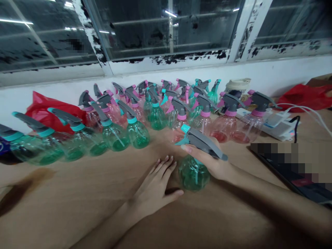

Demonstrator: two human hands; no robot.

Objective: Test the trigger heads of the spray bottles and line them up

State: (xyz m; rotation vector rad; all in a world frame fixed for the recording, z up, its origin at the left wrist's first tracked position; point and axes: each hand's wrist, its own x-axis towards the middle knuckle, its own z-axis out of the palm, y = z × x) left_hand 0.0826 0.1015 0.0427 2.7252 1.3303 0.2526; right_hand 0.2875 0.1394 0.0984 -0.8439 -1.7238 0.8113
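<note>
A green see-through spray bottle with a grey and teal trigger head stands upright at the middle of the wooden table. My right hand is wrapped round its neck, just under the spray head. To the left of this bottle, my left hand lies flat on the table with its fingers stretched out, the thumb pointing toward the bottle's base. Behind my hands, green spray bottles make a row on the left. Pink spray bottles stand on the right.
More bottles crowd against the white wall under the windows. Red plastic bags lie at the left and the far right. A white power strip with cables, a pale cup and a dark, partly blurred device are on the right.
</note>
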